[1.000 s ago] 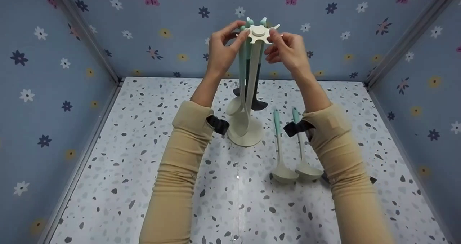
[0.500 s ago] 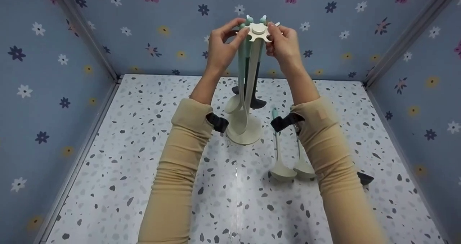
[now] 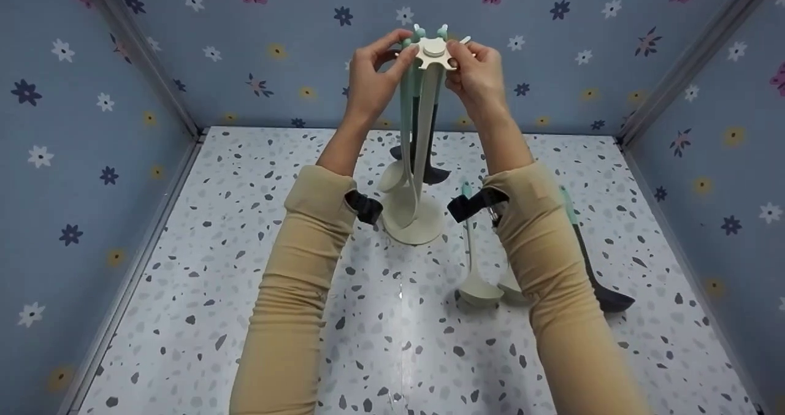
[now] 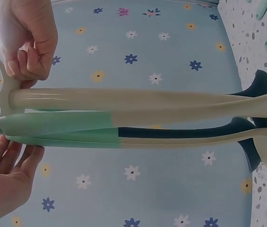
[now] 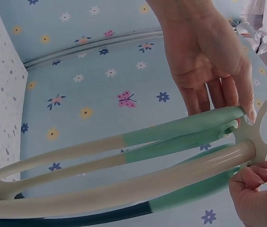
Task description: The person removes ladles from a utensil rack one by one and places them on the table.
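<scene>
A cream utensil rack (image 3: 429, 114) stands upright, with a round base and a hooked star-shaped top (image 3: 434, 49). Utensils with mint-green handles hang from it: light spoons (image 3: 394, 176) at the left and dark-headed ones (image 3: 436, 175) behind the pole. My left hand (image 3: 371, 84) pinches the top's left edge, thumb on a hook; its fingers touch the hanging handles (image 4: 57, 122) there. On the opposite side my right hand (image 3: 481, 78) pinches another hook between thumb and curled fingers, with no utensil in it. Several hanging utensils overlap, partly hidden by the pole.
On the speckled table (image 3: 202, 292), right of the rack base (image 3: 423, 228), lie a light ladle (image 3: 478, 289), a second light one (image 3: 512, 286) partly under my right arm, and a dark utensil (image 3: 613, 298). Blue flowered panels (image 3: 294, 53) enclose the back and sides.
My right hand has moved slightly left and its fingers have curled in under the rack's hook. The left hand stays at the rack's top. The dark utensil on the table now shows beside my right sleeve.
</scene>
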`<state>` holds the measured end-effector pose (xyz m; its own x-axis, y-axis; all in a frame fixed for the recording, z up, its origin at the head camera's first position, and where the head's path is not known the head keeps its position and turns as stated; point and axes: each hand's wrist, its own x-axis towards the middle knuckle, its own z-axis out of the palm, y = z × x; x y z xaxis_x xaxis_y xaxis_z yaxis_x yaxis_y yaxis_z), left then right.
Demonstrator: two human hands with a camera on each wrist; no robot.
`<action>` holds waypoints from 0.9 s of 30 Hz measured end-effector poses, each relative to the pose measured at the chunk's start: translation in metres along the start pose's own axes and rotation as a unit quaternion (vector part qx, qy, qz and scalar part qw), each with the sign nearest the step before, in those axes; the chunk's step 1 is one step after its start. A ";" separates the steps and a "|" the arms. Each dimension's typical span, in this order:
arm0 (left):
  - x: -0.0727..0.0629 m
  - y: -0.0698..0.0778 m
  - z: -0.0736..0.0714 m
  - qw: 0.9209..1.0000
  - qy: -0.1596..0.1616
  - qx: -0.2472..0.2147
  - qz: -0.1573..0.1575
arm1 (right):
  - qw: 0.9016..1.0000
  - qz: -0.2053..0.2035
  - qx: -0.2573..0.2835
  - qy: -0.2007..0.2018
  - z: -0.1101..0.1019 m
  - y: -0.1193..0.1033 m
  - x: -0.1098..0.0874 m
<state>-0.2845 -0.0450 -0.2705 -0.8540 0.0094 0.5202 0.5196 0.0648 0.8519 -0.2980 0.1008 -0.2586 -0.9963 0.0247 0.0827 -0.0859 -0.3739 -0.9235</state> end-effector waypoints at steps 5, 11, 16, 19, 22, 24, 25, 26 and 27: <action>-0.009 0.025 -0.001 0.999 -0.006 0.029 -0.021 | 1.000 0.006 0.003 0.005 0.001 0.001 0.001; -0.007 0.020 -0.002 0.998 -0.017 0.059 -0.013 | 1.000 0.012 -0.001 0.008 0.000 0.001 0.000; -0.006 -0.004 -0.001 0.996 0.002 0.093 0.006 | 1.000 0.014 0.012 0.004 0.000 -0.001 0.000; -0.011 -0.011 0.000 0.993 0.022 0.115 0.010 | 1.000 0.014 0.019 0.003 0.000 -0.002 0.000; -0.020 -0.015 0.000 0.990 0.033 0.133 0.009 | 1.000 0.015 0.021 0.003 0.000 -0.003 0.000; -0.027 -0.019 -0.001 0.989 0.039 0.142 0.011 | 1.000 0.015 0.016 0.004 0.000 -0.002 0.000; -0.031 -0.021 -0.002 0.988 0.043 0.144 0.014 | 1.000 0.014 0.013 0.004 0.000 -0.002 0.000; -0.035 -0.024 -0.002 0.988 0.048 0.143 0.019 | 1.000 0.012 0.009 0.005 0.000 -0.001 0.000; -0.039 -0.027 -0.002 0.988 0.052 0.143 0.021 | 1.000 0.011 0.005 0.005 0.000 0.000 0.000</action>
<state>-0.2647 -0.0496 -0.3136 -0.8169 -0.0833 0.5707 0.5133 0.3464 0.7852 -0.2983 0.1011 -0.2582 -0.9979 0.0257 0.0593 -0.0646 -0.3839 -0.9211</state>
